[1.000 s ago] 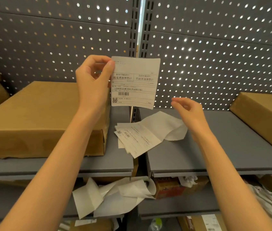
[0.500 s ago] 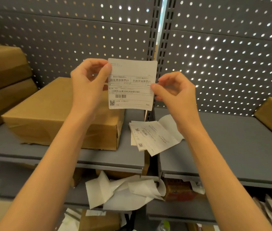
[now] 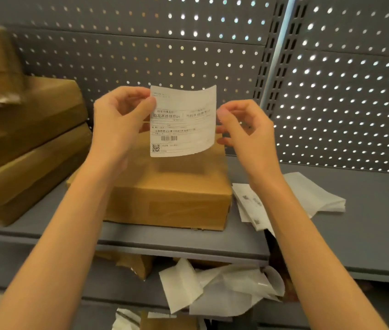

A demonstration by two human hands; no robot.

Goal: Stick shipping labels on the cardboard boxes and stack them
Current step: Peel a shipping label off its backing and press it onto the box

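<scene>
Squarely label (image 3: 182, 120) between both hands' grips

Grey shelf (image 3: 188, 241) under cardboard boxes (image 3: 172, 194), loose papers (image 3: 307, 201)

This looks like a storeroom or packing room where parcels get sent out. Grey metal shelves (image 3: 184, 244) stand in front of a grey wall full of little holes (image 3: 165, 55). Brown cardboard boxes (image 3: 29, 148) sit stacked on the left of the shelf, and one more box (image 3: 172, 194) lies in the middle. Two hands hold up a shipping label (image 3: 182, 121) (it has a barcode and a square code). White peeled paper scraps (image 3: 222, 289) lie piled on the lower shelf.
</scene>
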